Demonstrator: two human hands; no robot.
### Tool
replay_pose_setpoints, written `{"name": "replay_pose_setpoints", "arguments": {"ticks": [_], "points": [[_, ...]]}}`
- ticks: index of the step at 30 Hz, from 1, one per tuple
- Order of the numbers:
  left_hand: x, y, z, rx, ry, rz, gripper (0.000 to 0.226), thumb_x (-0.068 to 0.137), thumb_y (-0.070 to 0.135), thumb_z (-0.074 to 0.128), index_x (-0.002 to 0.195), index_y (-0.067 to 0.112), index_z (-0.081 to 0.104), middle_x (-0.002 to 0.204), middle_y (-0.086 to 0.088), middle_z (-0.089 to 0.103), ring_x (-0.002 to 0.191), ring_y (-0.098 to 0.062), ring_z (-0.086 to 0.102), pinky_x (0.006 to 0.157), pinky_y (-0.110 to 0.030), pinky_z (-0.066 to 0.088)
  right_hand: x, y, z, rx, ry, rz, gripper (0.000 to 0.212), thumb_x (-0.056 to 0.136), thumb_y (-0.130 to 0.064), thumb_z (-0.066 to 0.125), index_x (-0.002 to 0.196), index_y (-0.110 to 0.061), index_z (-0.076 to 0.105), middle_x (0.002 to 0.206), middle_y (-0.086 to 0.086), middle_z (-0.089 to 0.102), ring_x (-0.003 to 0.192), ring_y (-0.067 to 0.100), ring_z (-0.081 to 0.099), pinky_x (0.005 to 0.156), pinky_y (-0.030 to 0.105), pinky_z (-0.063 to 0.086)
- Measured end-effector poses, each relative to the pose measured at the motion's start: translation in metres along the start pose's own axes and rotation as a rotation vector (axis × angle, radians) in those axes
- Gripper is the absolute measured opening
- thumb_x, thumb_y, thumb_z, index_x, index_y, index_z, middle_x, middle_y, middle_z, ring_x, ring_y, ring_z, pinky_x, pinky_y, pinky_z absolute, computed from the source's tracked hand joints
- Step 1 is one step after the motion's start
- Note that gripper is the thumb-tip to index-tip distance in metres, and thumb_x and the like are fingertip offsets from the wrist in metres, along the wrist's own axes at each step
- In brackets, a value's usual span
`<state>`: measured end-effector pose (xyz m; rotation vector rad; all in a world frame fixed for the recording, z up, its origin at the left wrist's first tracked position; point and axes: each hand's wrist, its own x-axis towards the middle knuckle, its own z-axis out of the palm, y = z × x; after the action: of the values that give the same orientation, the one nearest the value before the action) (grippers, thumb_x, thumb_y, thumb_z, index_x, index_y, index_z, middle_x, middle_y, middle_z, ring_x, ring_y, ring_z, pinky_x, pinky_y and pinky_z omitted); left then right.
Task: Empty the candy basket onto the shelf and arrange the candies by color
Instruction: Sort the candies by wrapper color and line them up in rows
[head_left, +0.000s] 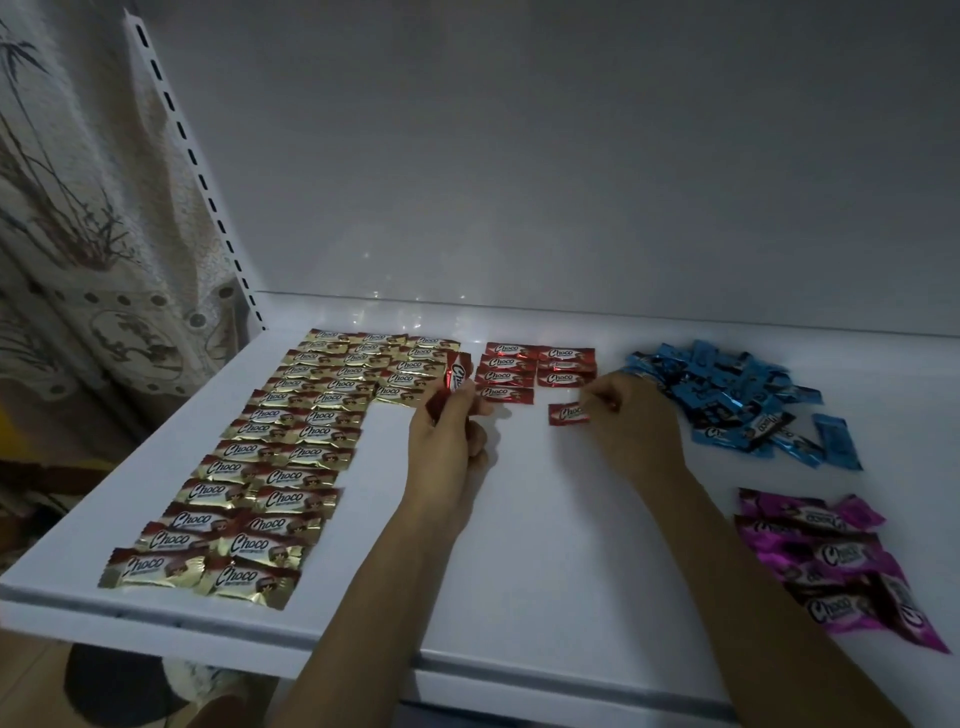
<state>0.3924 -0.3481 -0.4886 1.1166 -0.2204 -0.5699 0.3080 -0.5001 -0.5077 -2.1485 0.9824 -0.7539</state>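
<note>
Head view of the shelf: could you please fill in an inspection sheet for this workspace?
Surface: white shelf, flat, bare in the middle and at the front.
Job's things: gold candies laid in neat rows at the left; red candies in two short columns at the centre; blue candies in a loose pile at the right; purple candies in a loose heap at the near right; basket not in view.
Clutter: nothing seen.
Grippers: left hand holds an upright red candy above the shelf; right hand pinches a flat red candy lying just below the red columns.
Cables: nothing seen.
Surroundings: white back panel, slotted upright at the left, patterned curtain beyond it.
</note>
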Motion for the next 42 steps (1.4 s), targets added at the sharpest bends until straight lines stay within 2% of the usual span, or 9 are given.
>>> {"name": "replay_pose_setpoints", "arguments": {"ticks": [4,8,13,17,21,25,28,33,42], "points": [[-0.001,0.000,0.000,0.003,0.003,-0.006,0.023,0.100,0.018,0.050,0.077,0.015,0.053,0.069,-0.005,0.046,0.045,-0.010,0.028,0.037,-0.018,0.023,-0.006,-0.003,0.000,-0.191,0.147,-0.165,0.018,0.089,-0.014,0.058,0.106,-0.014,0.065,0.102,0.003,0.063,0.098,0.019,0.054,0.083,0.034,0.046],[-0.002,0.000,0.000,-0.003,-0.008,0.003,0.022,0.099,0.013,0.049,0.078,0.014,0.052,0.068,-0.003,0.049,0.044,-0.009,0.028,0.037,-0.017,0.023,-0.012,-0.011,0.002,-0.282,0.057,-0.257,0.011,0.091,-0.014,0.053,0.093,-0.017,0.063,0.081,0.000,0.065,0.074,0.017,0.058,0.069,0.029,0.044],[-0.004,0.000,0.001,0.064,-0.047,0.039,0.018,0.100,0.010,0.047,0.094,0.019,0.062,0.071,0.004,0.067,0.044,-0.007,0.038,0.039,-0.016,0.031,-0.012,-0.007,0.009,-0.333,-0.043,-0.236,0.014,0.094,-0.017,0.048,0.097,-0.021,0.062,0.087,-0.001,0.064,0.080,0.016,0.056,0.069,0.027,0.041],[-0.004,0.000,0.001,0.058,-0.043,0.046,0.013,0.097,0.015,0.054,0.087,0.010,0.059,0.062,0.006,0.063,0.044,-0.006,0.044,0.040,-0.016,0.035,-0.012,-0.004,0.011,-0.272,-0.055,-0.252,0.028,0.092,-0.011,0.049,0.113,-0.020,0.063,0.104,0.000,0.065,0.093,0.016,0.059,0.078,0.026,0.045],[-0.005,0.000,0.001,0.095,-0.071,0.077,0.013,0.096,0.012,0.056,0.105,0.003,0.053,0.064,0.004,0.066,0.042,-0.007,0.047,0.041,-0.016,0.036,-0.014,-0.006,0.011,-0.284,-0.011,-0.259,0.020,0.094,-0.015,0.049,0.105,-0.021,0.065,0.086,-0.003,0.065,0.072,0.010,0.052,0.065,0.023,0.037],[-0.004,0.000,0.001,0.093,-0.069,0.067,0.023,0.096,0.012,0.056,0.112,-0.003,0.053,0.065,0.005,0.068,0.043,-0.007,0.047,0.041,-0.016,0.036,-0.016,-0.004,0.012,-0.279,-0.024,-0.249,0.018,0.094,-0.015,0.049,0.102,-0.020,0.065,0.085,-0.003,0.066,0.070,0.008,0.049,0.063,0.021,0.033],[-0.002,-0.002,-0.001,0.077,-0.048,0.070,0.020,0.095,0.013,0.056,0.110,-0.001,0.054,0.067,0.005,0.068,0.044,-0.007,0.046,0.042,-0.016,0.037,-0.015,-0.005,0.011,-0.268,-0.020,-0.257,0.018,0.093,-0.013,0.049,0.101,-0.019,0.064,0.086,-0.004,0.063,0.072,0.008,0.049,0.061,0.019,0.032],[-0.001,-0.004,-0.003,0.096,-0.055,0.082,0.024,0.095,0.016,0.058,0.107,-0.005,0.057,0.068,0.004,0.069,0.046,-0.008,0.046,0.042,-0.018,0.037,-0.012,-0.002,0.015,-0.323,-0.010,-0.234,0.025,0.090,-0.013,0.050,0.109,-0.023,0.063,0.100,0.003,0.060,0.085,0.019,0.058,0.073,0.027,0.045],[0.001,-0.007,-0.006,0.053,-0.053,0.096,0.017,0.088,0.022,0.065,0.080,0.007,0.063,0.064,-0.003,0.060,0.046,-0.008,0.047,0.044,-0.018,0.037,-0.010,0.001,0.016,-0.308,-0.035,-0.251,0.020,0.093,-0.012,0.048,0.105,-0.021,0.061,0.096,-0.001,0.065,0.080,0.012,0.056,0.068,0.022,0.038]]}}
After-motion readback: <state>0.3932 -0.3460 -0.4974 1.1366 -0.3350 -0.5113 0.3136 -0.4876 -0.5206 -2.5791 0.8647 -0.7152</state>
